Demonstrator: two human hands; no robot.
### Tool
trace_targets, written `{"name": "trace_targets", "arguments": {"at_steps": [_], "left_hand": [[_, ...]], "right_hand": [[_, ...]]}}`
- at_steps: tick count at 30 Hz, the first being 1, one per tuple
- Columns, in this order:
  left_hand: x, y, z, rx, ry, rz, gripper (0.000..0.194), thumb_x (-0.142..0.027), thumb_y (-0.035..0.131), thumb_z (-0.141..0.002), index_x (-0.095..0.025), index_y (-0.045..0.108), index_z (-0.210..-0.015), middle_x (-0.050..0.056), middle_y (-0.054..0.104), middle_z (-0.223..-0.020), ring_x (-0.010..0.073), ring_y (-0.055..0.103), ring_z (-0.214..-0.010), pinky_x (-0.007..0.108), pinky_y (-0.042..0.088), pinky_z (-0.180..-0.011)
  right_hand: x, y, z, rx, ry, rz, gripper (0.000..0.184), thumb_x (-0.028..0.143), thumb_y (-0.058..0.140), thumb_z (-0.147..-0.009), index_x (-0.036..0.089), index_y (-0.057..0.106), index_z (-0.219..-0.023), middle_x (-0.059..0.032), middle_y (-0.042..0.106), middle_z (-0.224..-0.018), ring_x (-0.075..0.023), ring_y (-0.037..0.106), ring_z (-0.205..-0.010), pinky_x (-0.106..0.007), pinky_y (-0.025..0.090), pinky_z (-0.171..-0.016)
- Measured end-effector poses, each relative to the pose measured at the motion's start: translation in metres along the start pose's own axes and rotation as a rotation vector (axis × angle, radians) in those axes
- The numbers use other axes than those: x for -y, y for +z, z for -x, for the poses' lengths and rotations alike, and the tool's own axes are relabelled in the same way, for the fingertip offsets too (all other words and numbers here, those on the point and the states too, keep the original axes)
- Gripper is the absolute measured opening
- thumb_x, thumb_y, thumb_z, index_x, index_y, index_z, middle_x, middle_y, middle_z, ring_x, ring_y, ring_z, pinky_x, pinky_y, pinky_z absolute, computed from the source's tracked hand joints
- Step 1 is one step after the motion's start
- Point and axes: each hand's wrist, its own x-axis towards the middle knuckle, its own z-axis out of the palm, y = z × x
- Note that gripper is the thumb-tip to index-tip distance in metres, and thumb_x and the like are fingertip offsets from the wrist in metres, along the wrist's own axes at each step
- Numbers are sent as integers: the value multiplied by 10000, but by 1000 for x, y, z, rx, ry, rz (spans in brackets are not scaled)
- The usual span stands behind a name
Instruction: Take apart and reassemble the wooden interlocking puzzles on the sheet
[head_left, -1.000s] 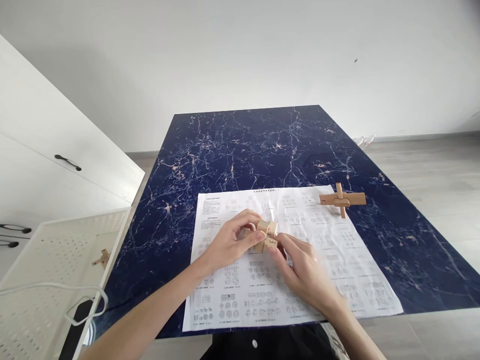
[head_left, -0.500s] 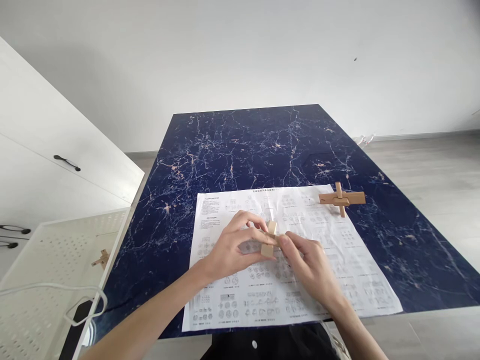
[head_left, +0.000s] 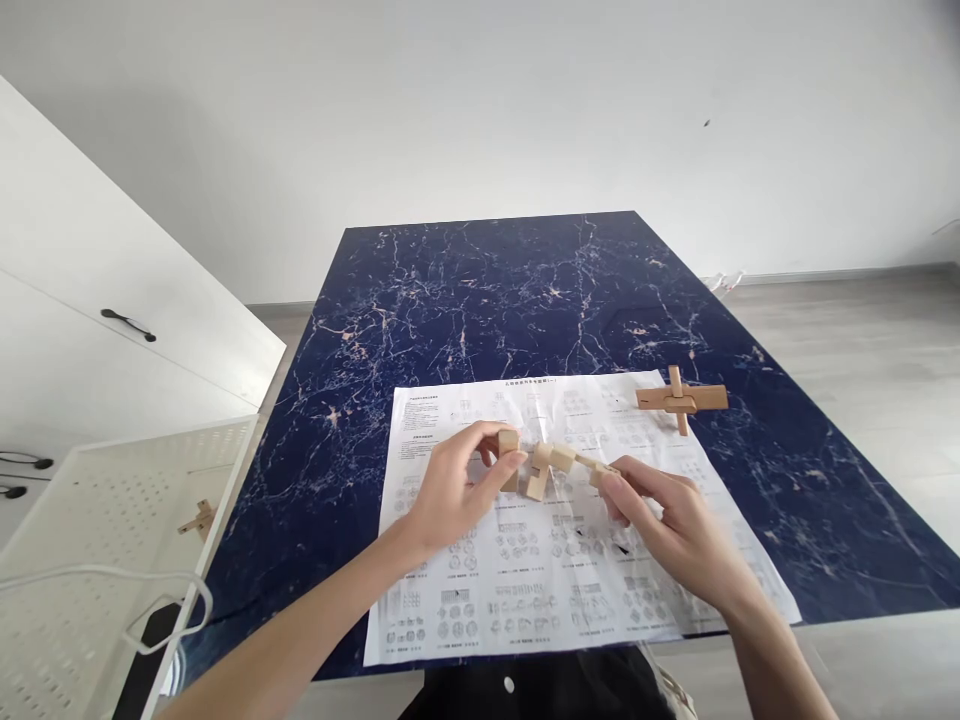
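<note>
Over a printed instruction sheet (head_left: 480, 620), my left hand (head_left: 459, 490) pinches a light wooden puzzle piece (head_left: 508, 442) between thumb and fingers. Just to its right, a notched wooden piece (head_left: 537, 480) rests on the paper, with another pale wooden block (head_left: 562, 457) against its upper end. My right hand (head_left: 660, 505) grips a further notched wooden piece (head_left: 597, 470), whose thin left end reaches toward that block. Whether those two touch, I cannot tell. An assembled cross-shaped wooden puzzle (head_left: 681, 400) lies at the sheet's upper right corner.
The sheet lies on a dark blue marble-patterned table (head_left: 480, 300). On the left stands a white cabinet (head_left: 135, 230) beside a white perforated bin (head_left: 97, 500), which has another wooden cross (head_left: 199, 518) in it. A white cable (head_left: 105, 573) crosses the bin.
The wooden pieces that were together between my hands have come apart. My right hand has moved right with one piece, my left keeps another, and pieces lie between them on the sheet.
</note>
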Motion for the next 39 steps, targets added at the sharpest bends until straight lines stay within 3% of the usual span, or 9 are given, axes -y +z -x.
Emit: {"name": "trace_targets", "arguments": {"at_steps": [4, 6, 9, 13, 21, 26, 31, 35, 39], "left_hand": [[6, 3, -1, 85, -45, -99, 311, -497, 616, -1074, -228, 707, -1203, 39, 754, -945, 204, 671, -815, 333, 517, -714], [8, 5, -1, 104, -23, -177, 328, -515, 615, -1074, -235, 709, -1216, 43, 760, -977, 225, 679, -877, 374, 528, -795], [12, 5, -1, 66, 56, -297, 310, -508, 632, -1065, -243, 714, -1204, 58, 749, -1075, 277, 649, -1070, 462, 504, -984], [16, 4, -3, 0, 128, -426, 226, -418, 619, -1076, -239, 730, -1160, 89, 670, -1204, 306, 562, -1215, 505, 488, -1059], [16, 2, -1, 52, 143, -358, 245, -372, 526, -1122, -242, 602, -1316, 110, 619, -1371, 303, 542, -1333, 518, 473, -1137], [16, 2, 1, 235, 151, -327, 640, -628, 713, -981, -261, 503, -1461, 153, 519, -1572, 385, 433, -1500, 601, 406, -1224], [17, 2, 1, 329, 152, -330, 892, -708, 751, -906, -301, 366, -1599, 162, 424, -1683, 415, 357, -1575, 650, 374, -1254], [17, 3, 1, 345, 157, -348, 914, -695, 740, -921, -324, 311, -1638, 148, 434, -1683, 406, 375, -1572, 644, 392, -1246], [17, 3, 1, 367, 158, -404, 768, -621, 708, -981, -345, 359, -1607, 119, 524, -1591, 385, 452, -1506, 627, 441, -1205]], "right_hand": [[-4, -18, 0, 161, -68, 97, 447, 555, 507, -1109, 239, 644, -824, 0, 633, -692, -173, 563, -610, -301, 391, -541], [-4, -24, -2, 223, -93, 122, 401, 542, 535, -1104, 241, 702, -898, -8, 684, -741, -182, 607, -643, -307, 435, -572], [-5, -27, -8, 300, -118, 112, 362, 526, 537, -1109, 252, 760, -1030, -25, 745, -827, -197, 667, -693, -315, 478, -595], [-3, -25, -18, 367, -133, 89, 361, 518, 504, -1123, 268, 764, -1105, -28, 765, -877, -196, 675, -703, -307, 479, -570], [3, -7, -34, 262, -108, 87, 275, 431, 511, -1124, 268, 721, -1196, -48, 790, -1029, -230, 734, -868, -365, 569, -740], [3, 14, -37, 181, -126, 92, 274, 354, 531, -1099, 284, 681, -1317, -62, 769, -1097, -243, 733, -888, -399, 602, -780], [3, 31, -32, 130, -133, 12, 336, 303, 503, -1096, 300, 620, -1410, -78, 721, -1281, -207, 728, -830, -407, 630, -803], [6, 32, -23, 106, -103, -35, 376, 325, 506, -1097, 315, 561, -1469, -81, 700, -1389, -201, 716, -819, -405, 644, -771], [3, 28, -11, 56, -35, -91, 366, 403, 540, -1090, 314, 574, -1444, -89, 706, -1379, -214, 720, -860, -373, 638, -700]]}}
